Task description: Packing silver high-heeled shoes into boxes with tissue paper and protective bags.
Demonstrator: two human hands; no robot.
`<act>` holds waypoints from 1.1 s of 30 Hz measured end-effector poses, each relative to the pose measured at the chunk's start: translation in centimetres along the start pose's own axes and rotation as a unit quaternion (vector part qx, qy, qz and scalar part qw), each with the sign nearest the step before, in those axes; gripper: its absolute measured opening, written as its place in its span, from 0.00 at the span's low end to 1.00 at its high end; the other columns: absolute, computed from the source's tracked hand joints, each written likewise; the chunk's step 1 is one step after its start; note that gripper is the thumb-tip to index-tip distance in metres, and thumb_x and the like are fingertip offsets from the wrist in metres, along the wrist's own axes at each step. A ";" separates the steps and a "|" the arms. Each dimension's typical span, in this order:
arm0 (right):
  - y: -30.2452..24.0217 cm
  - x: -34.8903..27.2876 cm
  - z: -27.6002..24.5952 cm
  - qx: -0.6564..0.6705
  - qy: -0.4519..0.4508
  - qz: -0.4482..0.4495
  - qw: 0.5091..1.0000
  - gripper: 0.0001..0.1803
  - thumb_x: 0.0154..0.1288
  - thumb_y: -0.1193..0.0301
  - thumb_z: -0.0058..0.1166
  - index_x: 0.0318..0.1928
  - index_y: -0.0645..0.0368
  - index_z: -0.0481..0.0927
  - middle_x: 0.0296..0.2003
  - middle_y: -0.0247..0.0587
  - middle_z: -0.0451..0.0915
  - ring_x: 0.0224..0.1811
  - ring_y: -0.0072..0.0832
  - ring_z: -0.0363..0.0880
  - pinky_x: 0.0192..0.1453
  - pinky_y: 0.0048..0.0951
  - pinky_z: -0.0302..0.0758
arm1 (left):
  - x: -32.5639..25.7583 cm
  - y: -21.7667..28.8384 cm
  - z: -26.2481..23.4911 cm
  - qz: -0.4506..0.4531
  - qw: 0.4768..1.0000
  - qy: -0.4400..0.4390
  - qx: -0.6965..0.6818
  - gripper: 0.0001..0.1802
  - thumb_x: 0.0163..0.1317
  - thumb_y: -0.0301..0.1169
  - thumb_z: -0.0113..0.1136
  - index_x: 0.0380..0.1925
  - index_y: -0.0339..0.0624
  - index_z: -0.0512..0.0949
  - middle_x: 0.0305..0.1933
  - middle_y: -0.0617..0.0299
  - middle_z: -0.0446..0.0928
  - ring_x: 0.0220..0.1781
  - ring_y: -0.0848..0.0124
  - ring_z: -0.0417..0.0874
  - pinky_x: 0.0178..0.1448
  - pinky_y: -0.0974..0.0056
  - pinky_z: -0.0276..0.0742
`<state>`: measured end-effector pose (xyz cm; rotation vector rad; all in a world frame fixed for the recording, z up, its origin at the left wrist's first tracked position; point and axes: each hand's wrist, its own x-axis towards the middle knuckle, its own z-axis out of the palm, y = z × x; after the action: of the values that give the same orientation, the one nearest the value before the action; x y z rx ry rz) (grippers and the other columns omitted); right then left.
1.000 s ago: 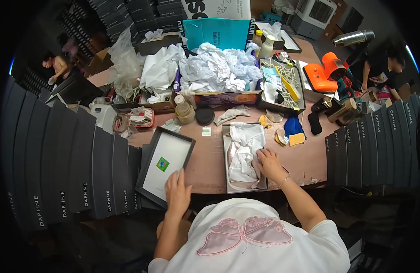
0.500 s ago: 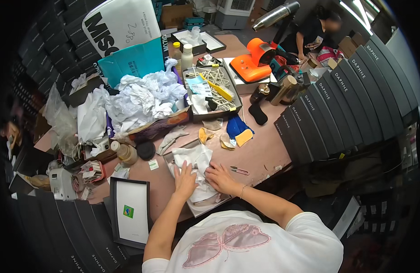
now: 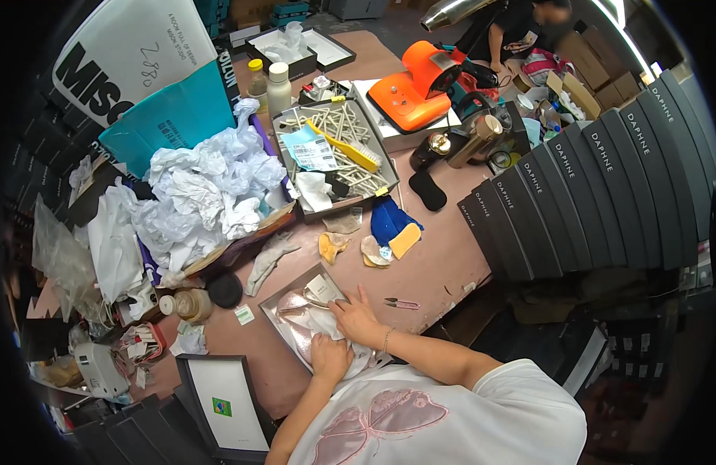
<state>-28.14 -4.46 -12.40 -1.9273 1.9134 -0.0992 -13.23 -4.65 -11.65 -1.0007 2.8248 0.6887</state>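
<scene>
In front of me, an open grey shoe box [image 3: 270, 304] holds a pair of shiny pale pink shoes [image 3: 299, 330], with a white tag [image 3: 322, 289] at the far end. White tissue paper [image 3: 324, 321] lies bunched over their near part. My left hand [image 3: 332, 356] is curled closed on the tissue paper at the near side. Over the right side of the box rests my right hand [image 3: 359, 319], a finger stretched forward and the thumb near the tag. Part of the shoes is hidden beneath the hands and paper.
The box lid [image 3: 232, 403] stands at the left. Small pink-handled snips [image 3: 402, 303] lie right of the box. Beyond are yellow pads [image 3: 405, 240], a blue cloth [image 3: 389, 221], a tray of sticks [image 3: 339, 155] and crumpled paper [image 3: 211, 190]. Dark shoe boxes [image 3: 583, 186] line the right.
The tissue paper has been drawn back toward me, uncovering the shoes and tag. My left hand has moved nearer to me and curled closed. The view has shifted.
</scene>
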 end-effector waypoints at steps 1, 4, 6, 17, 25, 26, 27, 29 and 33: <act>0.2 0.0 0.1 0.009 0.010 -0.002 1.000 0.28 0.54 0.66 0.55 0.58 0.58 0.71 0.52 0.43 0.75 0.65 0.45 0.62 0.70 0.66 0.43 | 0.1 0.1 0.1 0.000 1.000 -0.003 -0.002 0.13 0.51 0.41 0.62 0.25 0.43 0.84 0.27 0.56 0.81 0.39 0.62 0.79 0.61 0.54 0.62; 0.3 -0.3 -0.1 0.009 0.015 -0.004 1.000 0.27 0.54 0.67 0.54 0.57 0.58 0.71 0.52 0.42 0.75 0.65 0.46 0.62 0.70 0.65 0.44 | 0.2 0.1 0.4 0.001 1.000 0.000 -0.002 0.14 0.51 0.42 0.62 0.25 0.42 0.84 0.27 0.55 0.81 0.39 0.61 0.79 0.61 0.53 0.62; 0.6 -0.2 -0.1 0.028 0.014 -0.007 0.999 0.26 0.55 0.68 0.53 0.56 0.59 0.72 0.51 0.43 0.77 0.66 0.47 0.61 0.70 0.67 0.43 | 0.2 0.1 0.9 0.004 1.000 0.010 -0.009 0.14 0.50 0.42 0.61 0.25 0.42 0.84 0.27 0.55 0.81 0.39 0.60 0.79 0.61 0.53 0.62; 2.9 0.7 -4.4 0.348 0.082 -0.010 0.934 0.20 0.59 0.77 0.42 0.51 0.64 0.78 0.46 0.57 0.78 0.48 0.46 0.79 0.60 0.38 0.69 | -5.9 -0.9 -4.7 -0.104 0.889 0.309 -0.322 0.05 0.49 0.25 0.61 0.27 0.37 0.75 0.27 0.54 0.72 0.31 0.59 0.75 0.37 0.60 0.73; 4.6 -3.2 -8.7 0.455 0.020 -0.017 0.890 0.21 0.59 0.79 0.38 0.50 0.72 0.77 0.45 0.48 0.81 0.47 0.29 0.79 0.54 0.25 0.72 | -15.5 -3.9 -10.6 -0.248 0.611 0.630 -0.410 0.11 0.52 0.16 0.56 0.36 0.36 0.71 0.39 0.61 0.75 0.39 0.71 0.77 0.48 0.66 0.74; 4.9 -3.5 -8.6 0.453 0.038 -0.020 0.890 0.21 0.58 0.79 0.38 0.49 0.72 0.78 0.44 0.50 0.82 0.46 0.30 0.80 0.53 0.25 0.72 | -16.4 -4.7 -10.4 -0.253 0.659 0.636 -0.311 0.11 0.51 0.16 0.59 0.34 0.36 0.70 0.39 0.59 0.75 0.40 0.67 0.77 0.48 0.64 0.74; 4.9 -3.6 -8.7 0.468 0.046 -0.004 0.883 0.21 0.58 0.79 0.38 0.49 0.72 0.77 0.44 0.50 0.82 0.47 0.31 0.79 0.54 0.25 0.72 | -16.6 -4.3 -11.0 -0.257 0.710 0.632 -0.177 0.11 0.49 0.17 0.60 0.32 0.36 0.70 0.39 0.56 0.74 0.42 0.61 0.77 0.49 0.61 0.73; 5.2 -4.2 -9.2 0.499 0.057 0.031 0.864 0.21 0.58 0.79 0.38 0.50 0.73 0.77 0.45 0.50 0.82 0.48 0.31 0.79 0.55 0.25 0.72 | -15.6 -3.0 -11.7 -0.248 0.772 0.585 -0.030 0.16 0.41 0.14 0.61 0.29 0.38 0.68 0.37 0.49 0.70 0.45 0.50 0.74 0.52 0.54 0.69; 4.8 -5.1 -11.2 0.467 0.076 0.018 0.881 0.21 0.59 0.80 0.38 0.50 0.74 0.76 0.46 0.51 0.82 0.49 0.31 0.79 0.55 0.25 0.72 | -11.6 -4.0 -5.1 -0.132 0.949 0.286 0.022 0.08 0.46 0.23 0.58 0.29 0.41 0.73 0.35 0.53 0.72 0.42 0.53 0.73 0.46 0.52 0.68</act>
<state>-36.67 -2.04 -2.61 -1.2253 1.5221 -0.9916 -1.27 -2.86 -6.22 -1.7771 3.0334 0.3431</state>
